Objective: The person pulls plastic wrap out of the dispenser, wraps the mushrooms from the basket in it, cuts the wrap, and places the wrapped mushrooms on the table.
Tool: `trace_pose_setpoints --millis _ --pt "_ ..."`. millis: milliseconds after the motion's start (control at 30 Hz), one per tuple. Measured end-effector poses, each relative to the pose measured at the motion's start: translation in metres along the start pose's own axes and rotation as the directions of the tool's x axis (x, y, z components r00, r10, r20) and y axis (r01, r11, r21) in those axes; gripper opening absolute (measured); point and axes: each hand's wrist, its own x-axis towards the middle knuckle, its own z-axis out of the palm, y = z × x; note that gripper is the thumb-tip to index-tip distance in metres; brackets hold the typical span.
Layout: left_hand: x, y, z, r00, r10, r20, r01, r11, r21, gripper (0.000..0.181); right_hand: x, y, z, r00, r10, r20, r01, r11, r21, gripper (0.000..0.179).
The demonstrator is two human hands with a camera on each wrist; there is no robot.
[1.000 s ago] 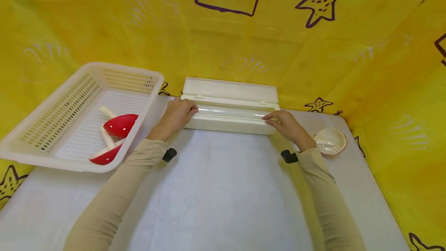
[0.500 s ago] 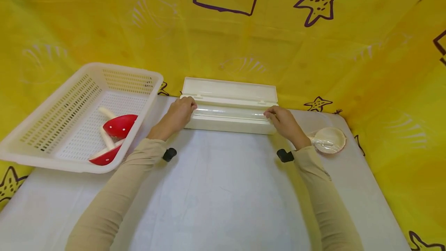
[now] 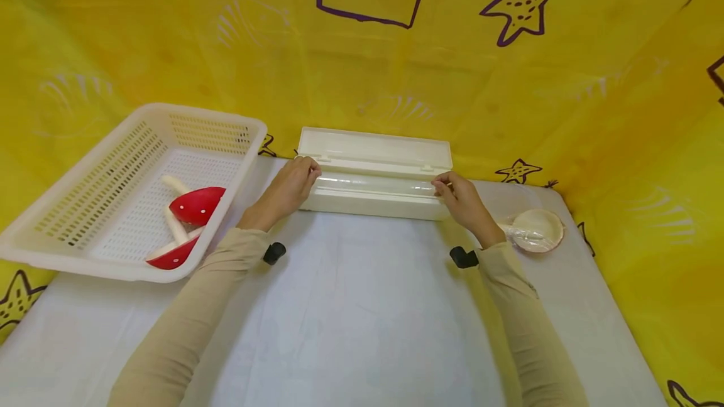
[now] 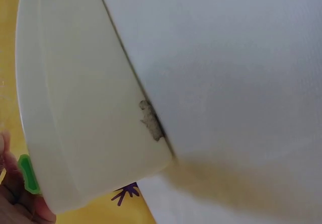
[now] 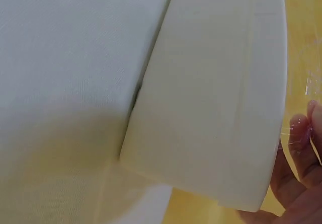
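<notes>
A cream cling film dispenser (image 3: 373, 206) lies lengthwise at the back of the table, its lid (image 3: 373, 147) tipped back. Inside it shows a shiny clear roll of cling film (image 3: 376, 184). My left hand (image 3: 285, 190) is at the dispenser's left end, thumb and fingertips pinching the film's edge. At the other end my right hand (image 3: 462, 201) pinches the film's right edge. In the right wrist view, clear film wrinkles at the right fingertips (image 5: 300, 126). The left wrist view shows a green piece (image 4: 28, 174) on the dispenser beside the partly cut-off left hand.
On the left stands a white perforated basket (image 3: 126, 272) holding red ladles (image 3: 197, 205) with white dots and cream handles. A ladle wrapped in clear film (image 3: 536, 231) lies right of the right forearm. Yellow patterned cloth (image 3: 362, 68) hangs directly behind the dispenser.
The right hand's fingers have gone from stretched along the roll's end to a pinch, slightly higher. The left fingers have curled in a little more. The dispenser and basket stay put.
</notes>
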Motion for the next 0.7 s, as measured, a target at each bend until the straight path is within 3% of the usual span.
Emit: trace_pose_setpoints --millis 167,367,500,700 --pt "0.0011 0.0034 -0.0023 0.999 0.023 0.033 -0.023 1.000 0.008 0.017 -0.0027 -0.0009 -0.0003 0.999 -0.036 -0.016 0.036 0.999 0.009 0.024" --pt "-0.0009 0.0062 -0.0058 0.996 0.008 0.089 -0.010 0.999 0.031 0.021 -0.0025 -0.0009 0.0027 0.996 -0.045 -0.074 0.042 0.998 -0.038 0.025" --pt "-0.0039 0.0068 -0.0077 0.998 -0.007 0.069 0.001 0.997 0.078 0.019 -0.0015 -0.0004 0.0039 0.991 -0.062 -0.114 0.053 0.995 -0.085 0.025" --pt "-0.0073 0.0055 -0.0087 0.999 -0.041 0.003 0.040 0.988 0.146 0.018 -0.0023 -0.0034 0.0017 0.989 -0.100 -0.110 0.080 0.981 -0.175 0.014"
